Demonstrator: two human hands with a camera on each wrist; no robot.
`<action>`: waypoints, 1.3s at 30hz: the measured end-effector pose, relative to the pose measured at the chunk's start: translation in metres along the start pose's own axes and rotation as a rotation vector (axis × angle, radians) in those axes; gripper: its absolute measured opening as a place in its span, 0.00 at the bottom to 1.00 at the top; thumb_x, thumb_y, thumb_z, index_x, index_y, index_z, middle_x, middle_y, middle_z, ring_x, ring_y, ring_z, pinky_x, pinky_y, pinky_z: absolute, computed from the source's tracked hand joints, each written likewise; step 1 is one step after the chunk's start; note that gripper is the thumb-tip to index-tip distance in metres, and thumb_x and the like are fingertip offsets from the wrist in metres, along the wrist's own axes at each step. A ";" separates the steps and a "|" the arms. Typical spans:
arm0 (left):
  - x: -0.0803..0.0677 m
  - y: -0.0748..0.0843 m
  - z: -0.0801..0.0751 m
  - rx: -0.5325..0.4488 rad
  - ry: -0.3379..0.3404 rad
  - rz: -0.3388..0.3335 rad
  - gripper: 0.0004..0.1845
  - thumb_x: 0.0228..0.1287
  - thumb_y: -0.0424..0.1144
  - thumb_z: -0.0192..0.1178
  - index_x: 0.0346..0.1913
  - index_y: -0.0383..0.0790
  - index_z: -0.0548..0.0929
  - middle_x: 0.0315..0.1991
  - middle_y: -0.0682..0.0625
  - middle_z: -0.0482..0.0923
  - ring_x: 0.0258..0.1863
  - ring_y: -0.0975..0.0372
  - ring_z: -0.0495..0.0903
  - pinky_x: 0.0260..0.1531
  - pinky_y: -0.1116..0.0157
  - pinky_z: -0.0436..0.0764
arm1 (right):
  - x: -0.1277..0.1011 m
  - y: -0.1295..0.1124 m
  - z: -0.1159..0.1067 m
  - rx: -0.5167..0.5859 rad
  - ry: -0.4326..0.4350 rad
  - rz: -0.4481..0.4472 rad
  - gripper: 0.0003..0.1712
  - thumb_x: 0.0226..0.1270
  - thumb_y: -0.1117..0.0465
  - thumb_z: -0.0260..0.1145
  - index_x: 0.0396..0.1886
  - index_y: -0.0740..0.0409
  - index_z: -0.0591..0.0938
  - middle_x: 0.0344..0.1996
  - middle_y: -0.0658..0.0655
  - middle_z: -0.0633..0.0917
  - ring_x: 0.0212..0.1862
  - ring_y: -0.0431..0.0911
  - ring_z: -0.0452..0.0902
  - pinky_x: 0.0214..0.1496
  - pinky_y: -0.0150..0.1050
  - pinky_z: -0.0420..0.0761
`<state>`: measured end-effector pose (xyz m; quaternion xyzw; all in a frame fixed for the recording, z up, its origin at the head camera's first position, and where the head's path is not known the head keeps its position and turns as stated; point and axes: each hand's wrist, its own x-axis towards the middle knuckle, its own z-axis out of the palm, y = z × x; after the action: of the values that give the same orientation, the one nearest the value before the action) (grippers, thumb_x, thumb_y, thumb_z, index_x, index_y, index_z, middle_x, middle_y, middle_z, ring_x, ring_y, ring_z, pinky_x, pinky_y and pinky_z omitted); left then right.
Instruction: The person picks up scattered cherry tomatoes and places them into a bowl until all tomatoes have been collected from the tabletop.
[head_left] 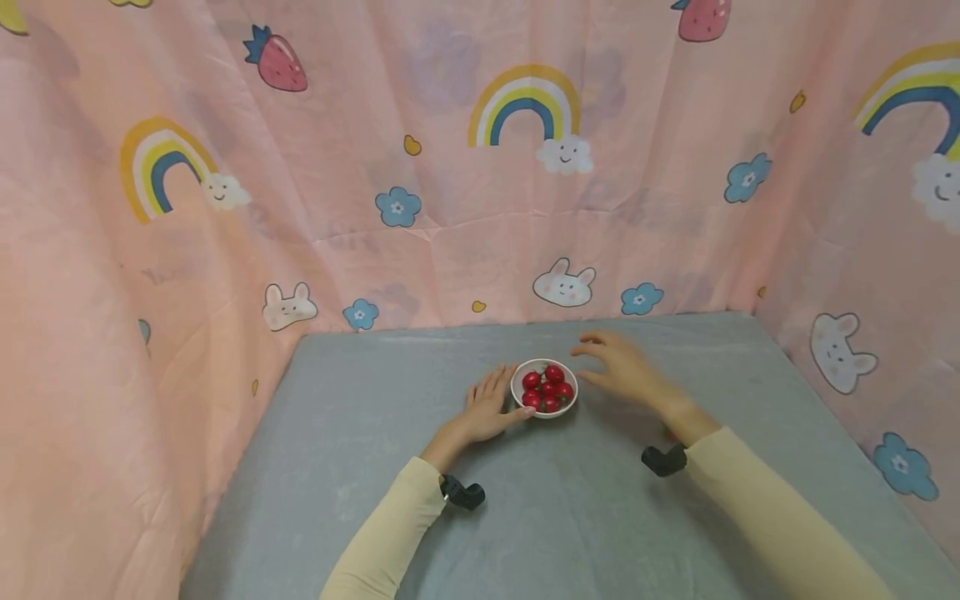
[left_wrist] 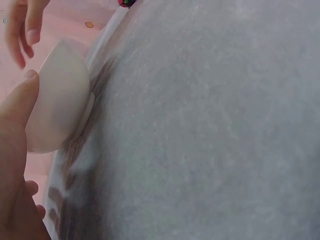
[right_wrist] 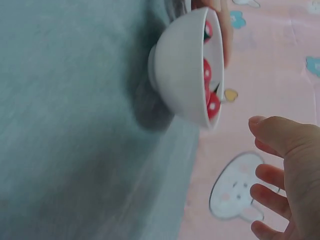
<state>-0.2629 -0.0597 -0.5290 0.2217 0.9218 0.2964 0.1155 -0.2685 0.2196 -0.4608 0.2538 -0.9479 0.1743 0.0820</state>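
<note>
A white bowl (head_left: 517, 398) of red cherry tomatoes (head_left: 550, 388) with green stems stands upright on the grey table. My left hand (head_left: 489, 408) rests against the bowl's left side, its fingers mostly straight and the thumb at the near rim. In the left wrist view, that thumb (left_wrist: 21, 100) lies along the bowl's outer wall (left_wrist: 65, 95). To the right of the bowl and apart from it, my right hand (head_left: 618, 367) hovers with loosely bent fingers and nothing between them. In the right wrist view, several tomatoes (right_wrist: 213, 105) show inside the rim.
Under the right wrist, a small red thing (head_left: 670, 432) on the table is mostly hidden. A red and green thing (left_wrist: 126, 2) shows at the left wrist view's top edge. A pink patterned curtain (head_left: 450, 250) borders the table (head_left: 375, 433) at the back and sides.
</note>
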 end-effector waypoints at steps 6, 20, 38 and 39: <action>0.001 -0.002 0.001 -0.002 -0.001 0.006 0.49 0.66 0.68 0.52 0.80 0.55 0.41 0.82 0.45 0.42 0.82 0.50 0.41 0.75 0.39 0.41 | -0.020 0.020 -0.007 -0.007 0.006 0.072 0.21 0.64 0.53 0.71 0.55 0.55 0.84 0.63 0.65 0.78 0.66 0.62 0.70 0.67 0.64 0.68; 0.000 -0.001 0.001 -0.018 0.002 0.010 0.49 0.65 0.69 0.53 0.80 0.57 0.41 0.82 0.46 0.43 0.82 0.51 0.41 0.75 0.40 0.41 | -0.073 0.063 -0.017 -0.018 0.005 0.121 0.20 0.64 0.55 0.70 0.52 0.59 0.85 0.57 0.67 0.80 0.62 0.64 0.71 0.63 0.66 0.68; 0.001 -0.001 0.003 -0.009 0.010 0.014 0.50 0.65 0.69 0.53 0.80 0.56 0.41 0.81 0.44 0.43 0.81 0.48 0.43 0.74 0.39 0.44 | -0.110 0.086 -0.011 0.016 -0.063 0.228 0.21 0.59 0.54 0.74 0.48 0.61 0.86 0.55 0.69 0.80 0.59 0.65 0.72 0.61 0.66 0.70; 0.001 -0.001 0.003 -0.010 0.012 0.015 0.50 0.64 0.69 0.53 0.80 0.56 0.41 0.81 0.44 0.44 0.81 0.48 0.44 0.74 0.39 0.44 | -0.111 0.087 -0.012 0.018 -0.071 0.234 0.21 0.59 0.54 0.73 0.48 0.61 0.86 0.55 0.70 0.80 0.59 0.65 0.72 0.61 0.67 0.69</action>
<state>-0.2631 -0.0590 -0.5319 0.2262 0.9192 0.3033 0.1090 -0.2170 0.3441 -0.5021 0.1483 -0.9718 0.1819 0.0250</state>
